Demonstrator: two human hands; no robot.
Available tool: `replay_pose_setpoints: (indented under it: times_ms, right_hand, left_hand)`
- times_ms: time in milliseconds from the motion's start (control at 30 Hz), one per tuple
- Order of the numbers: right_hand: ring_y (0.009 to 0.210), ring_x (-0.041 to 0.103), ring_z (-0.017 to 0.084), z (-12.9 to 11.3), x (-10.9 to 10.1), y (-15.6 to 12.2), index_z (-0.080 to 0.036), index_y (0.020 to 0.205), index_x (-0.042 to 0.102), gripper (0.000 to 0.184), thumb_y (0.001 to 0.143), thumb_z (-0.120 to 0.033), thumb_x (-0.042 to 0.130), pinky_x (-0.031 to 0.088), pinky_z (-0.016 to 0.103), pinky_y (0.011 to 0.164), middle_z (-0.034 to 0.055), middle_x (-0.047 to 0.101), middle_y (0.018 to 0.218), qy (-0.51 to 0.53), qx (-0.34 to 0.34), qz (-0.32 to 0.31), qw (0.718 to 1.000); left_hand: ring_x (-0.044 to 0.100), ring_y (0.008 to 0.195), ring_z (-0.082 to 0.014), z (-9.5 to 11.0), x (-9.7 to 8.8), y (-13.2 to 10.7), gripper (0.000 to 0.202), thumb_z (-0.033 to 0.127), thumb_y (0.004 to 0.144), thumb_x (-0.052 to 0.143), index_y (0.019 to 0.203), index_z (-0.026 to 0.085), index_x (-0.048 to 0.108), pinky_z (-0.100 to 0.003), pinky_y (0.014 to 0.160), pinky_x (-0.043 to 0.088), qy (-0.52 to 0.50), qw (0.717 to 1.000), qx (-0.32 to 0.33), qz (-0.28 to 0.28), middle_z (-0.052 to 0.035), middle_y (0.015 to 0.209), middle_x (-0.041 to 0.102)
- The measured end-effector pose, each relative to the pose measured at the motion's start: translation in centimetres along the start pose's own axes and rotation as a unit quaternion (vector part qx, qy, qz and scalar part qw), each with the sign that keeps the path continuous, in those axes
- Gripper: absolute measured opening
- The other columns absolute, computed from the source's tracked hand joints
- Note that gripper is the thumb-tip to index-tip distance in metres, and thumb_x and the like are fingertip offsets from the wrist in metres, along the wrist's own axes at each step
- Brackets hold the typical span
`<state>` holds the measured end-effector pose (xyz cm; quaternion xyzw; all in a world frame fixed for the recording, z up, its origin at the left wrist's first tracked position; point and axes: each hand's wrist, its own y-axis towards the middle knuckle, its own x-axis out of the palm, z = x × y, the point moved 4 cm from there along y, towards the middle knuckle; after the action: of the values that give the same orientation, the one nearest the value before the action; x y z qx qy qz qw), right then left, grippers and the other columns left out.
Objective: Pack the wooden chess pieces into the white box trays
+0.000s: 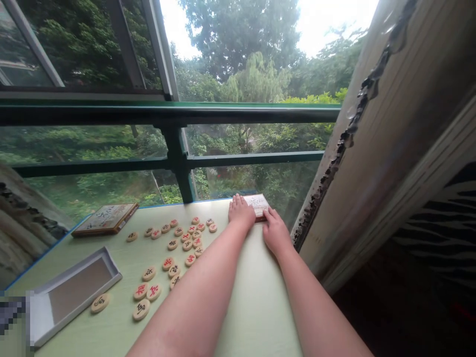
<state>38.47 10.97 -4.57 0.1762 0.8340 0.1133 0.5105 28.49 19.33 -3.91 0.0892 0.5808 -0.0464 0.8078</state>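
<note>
Two hands: both stretched to the far edge of the table [256,307], meeting on one small box.
Box: flat white box [258,204] with a dark rim and printed characters on top; lies flat at the far right corner of the table, just in front of the window glass.
Left hand: left hand [241,210] palm down, fingers spread flat over the box's left end. Covers it from above, not wrapped round it.
Right hand: right hand [275,232] at the box's near right edge, fingertips touching the rim. Cannot tell if it pinches the box or just rests against it.
Hand spacing: close together, a narrow gap between them, the box bridging both. Left sits slightly farther out than right.
Box vs hands: directly under the left fingers, ahead of and partly left of the right hand; middle and far edge of the lid stay visible between them.
Pieces: round wooden discs [186,243] with red or black characters, loose on the table left of the forearms, well apart from the box.
Tray: shallow white tray [70,292], open side up, near left edge; one disc just beside it.
Board: folded wooden board [106,218] at the far left, lying flat.
Surround: green railing [174,148] and glass behind the table, trees outside; curtain [390,148] hangs just right of the box.
</note>
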Motion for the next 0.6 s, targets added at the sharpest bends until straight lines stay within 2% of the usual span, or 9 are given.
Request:
replay_pose_setpoints:
  times_ms: [167,400,533,600]
  right_hand:
    - [0.131,0.030,0.023,0.1,-0.1,0.2,-0.012,0.129,0.047,0.054,0.076,-0.013,0.040,0.029,0.039,0.107,0.0086,0.040,0.138,0.000,-0.031,-0.044,0.999]
    - [0.132,0.028,0.022,0.0,-0.2,0.4,-0.010,0.131,0.044,0.054,0.078,-0.020,0.042,0.027,0.037,0.108,0.0096,0.036,0.141,-0.004,-0.032,-0.081,0.996]
    - [0.132,0.027,0.020,-0.5,-0.2,0.3,-0.011,0.133,0.042,0.055,0.079,-0.021,0.041,0.025,0.035,0.109,0.0086,0.035,0.142,-0.008,-0.043,-0.093,0.995]
    - [0.131,0.028,0.020,-0.6,-0.2,0.4,-0.011,0.133,0.042,0.056,0.078,-0.018,0.039,0.025,0.035,0.109,0.0086,0.035,0.141,-0.016,-0.055,-0.087,0.995]
  left_hand:
    - [0.011,0.137,-0.0246,-0.4,-0.2,0.0,0.063,0.035,0.087,0.020,0.139,-0.001,0.020,-0.036,0.110,0.016,-0.001,1.000,-0.017,-0.024,-0.0153,0.148,0.013]
    - [0.019,0.135,-0.0276,-0.7,-0.9,0.3,0.066,0.040,0.086,0.024,0.140,0.003,0.019,-0.039,0.108,0.021,-0.014,0.998,-0.018,-0.061,-0.0133,0.149,0.008]
    - [0.017,0.135,-0.0268,-1.0,-2.0,0.0,0.067,0.042,0.086,0.026,0.140,0.003,0.017,-0.037,0.108,0.022,-0.042,0.996,-0.018,-0.079,-0.0152,0.149,0.006]
    - [0.012,0.136,-0.0258,-1.3,-3.0,-0.6,0.068,0.043,0.086,0.027,0.139,0.002,0.017,-0.035,0.109,0.019,-0.048,0.997,0.001,-0.061,-0.0152,0.149,0.005]
